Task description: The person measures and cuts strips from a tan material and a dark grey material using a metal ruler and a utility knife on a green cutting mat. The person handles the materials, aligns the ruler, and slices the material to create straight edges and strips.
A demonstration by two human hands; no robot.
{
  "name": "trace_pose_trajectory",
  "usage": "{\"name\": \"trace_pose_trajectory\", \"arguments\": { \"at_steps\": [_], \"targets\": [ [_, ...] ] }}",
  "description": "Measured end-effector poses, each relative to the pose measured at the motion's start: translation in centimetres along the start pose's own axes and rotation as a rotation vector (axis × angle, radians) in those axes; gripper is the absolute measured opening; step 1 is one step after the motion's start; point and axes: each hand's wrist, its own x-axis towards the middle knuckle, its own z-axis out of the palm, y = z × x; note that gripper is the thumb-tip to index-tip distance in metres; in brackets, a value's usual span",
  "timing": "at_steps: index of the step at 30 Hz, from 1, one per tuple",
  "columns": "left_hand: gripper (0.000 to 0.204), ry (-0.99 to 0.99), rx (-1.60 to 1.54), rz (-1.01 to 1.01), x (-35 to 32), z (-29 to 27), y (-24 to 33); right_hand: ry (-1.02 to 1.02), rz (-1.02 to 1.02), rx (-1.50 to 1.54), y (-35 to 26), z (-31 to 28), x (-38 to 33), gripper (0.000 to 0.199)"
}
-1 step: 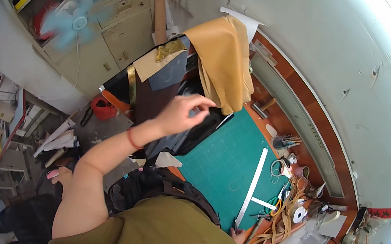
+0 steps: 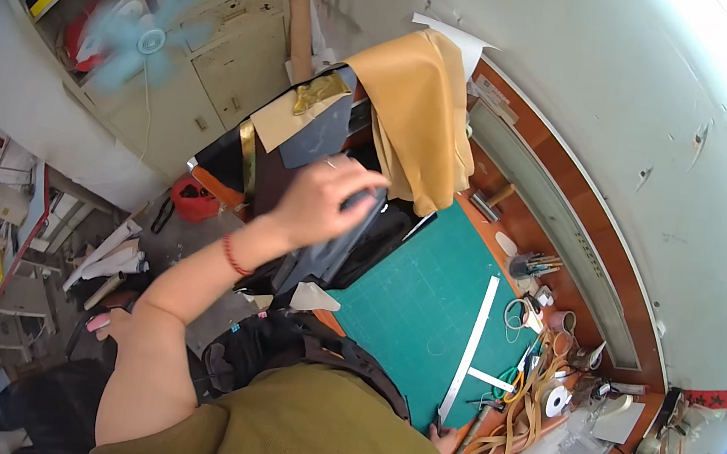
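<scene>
Left hand (image 2: pixel 323 198) now closed on the dark leather piece (image 2: pixel 332 251); lifted slightly.

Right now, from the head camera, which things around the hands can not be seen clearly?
- Left hand: it grips a dark sheet; the fingertips are hidden behind the sheet.
- Right hand: only the fingertips show at the edge of the green cutting mat; the olive shirt covers the rest.
- Small tools beside the steel ruler: too small to name.
- Fan: blades blurred.
</scene>
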Motion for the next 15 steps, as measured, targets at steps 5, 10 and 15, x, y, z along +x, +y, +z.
{"name": "trace_pose_trajectory", "arguments": {
  "at_steps": [5,10,15],
  "targets": [
    [0.109,-0.041,0.763,-0.224,-1.4,-8.6,-5.9,0.158,-0.105,-0.074,-6.2,-1.4,2.1,0.034],
    [0.056,-0.119,0.041,-0.918,-0.3,-12.8,-12.2,0.115,-0.375,0.058,-12.7,-2.6,6.6,0.027],
    [0.083,0.091,-0.545,-0.962,-0.1,-13.9,-15.0,0.156,-0.615,0.24,-20.8,-0.8,8.0,0.029]
  ]
}}
